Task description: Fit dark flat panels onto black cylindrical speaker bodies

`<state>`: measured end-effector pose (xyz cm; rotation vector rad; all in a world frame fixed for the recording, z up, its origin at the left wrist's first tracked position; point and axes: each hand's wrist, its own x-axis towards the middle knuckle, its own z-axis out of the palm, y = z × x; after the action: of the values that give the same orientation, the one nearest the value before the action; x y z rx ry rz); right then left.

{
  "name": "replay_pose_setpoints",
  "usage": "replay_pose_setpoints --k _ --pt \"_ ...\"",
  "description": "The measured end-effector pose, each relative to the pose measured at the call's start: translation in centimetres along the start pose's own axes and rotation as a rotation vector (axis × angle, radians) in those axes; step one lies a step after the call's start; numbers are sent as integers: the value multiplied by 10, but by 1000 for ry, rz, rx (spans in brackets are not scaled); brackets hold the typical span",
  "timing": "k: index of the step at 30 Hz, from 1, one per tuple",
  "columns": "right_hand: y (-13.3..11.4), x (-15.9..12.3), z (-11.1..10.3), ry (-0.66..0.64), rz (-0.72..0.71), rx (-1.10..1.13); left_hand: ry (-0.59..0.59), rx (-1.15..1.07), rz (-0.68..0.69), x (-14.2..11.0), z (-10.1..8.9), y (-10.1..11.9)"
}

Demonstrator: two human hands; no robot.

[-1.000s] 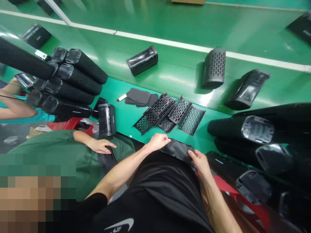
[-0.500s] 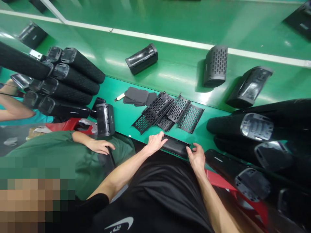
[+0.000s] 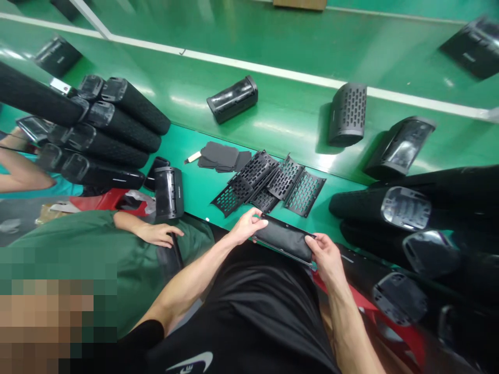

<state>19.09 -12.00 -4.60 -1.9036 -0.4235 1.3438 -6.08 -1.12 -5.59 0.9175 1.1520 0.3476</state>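
Note:
A black curved panel [image 3: 286, 240], probably a speaker grille with a dark sheet lying in its hollow, is held over my lap at the table's front edge. My left hand [image 3: 249, 227] pinches its left end, thumb on top. At the opposite end my right hand [image 3: 326, 253] is closed on the corner, with the thumb on the inner face. Just beyond the panel, several perforated grille panels [image 3: 306, 192] lie overlapping on the green table [image 3: 177, 140]. A stack of dark grey sheets [image 3: 220, 156] is to their left.
Black speaker housings are piled at the left [image 3: 117, 122] and right [image 3: 405, 208]. More housings [image 3: 234, 98] stand on the green surface beyond the table. A cutter knife [image 3: 193, 157] lies by the sheets. To my left sits a co-worker in green, one hand [image 3: 156, 235] on a dark part.
My right hand, open beside the panel's right end before, has closed on it. The panel is now raised and tilted, showing more of its inner face. My left hand keeps its end.

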Motion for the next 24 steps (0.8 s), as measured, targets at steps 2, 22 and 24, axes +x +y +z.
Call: replay_pose_setpoints --k 2,22,24 --pt "-16 -10 0 -26 56 163 -55 -167 -27 -6 2 11" --pt "-51 -27 -6 58 -29 344 -46 -372 31 -23 9 35" --pt "-52 -26 -6 76 -33 330 -46 -374 26 -22 9 35"
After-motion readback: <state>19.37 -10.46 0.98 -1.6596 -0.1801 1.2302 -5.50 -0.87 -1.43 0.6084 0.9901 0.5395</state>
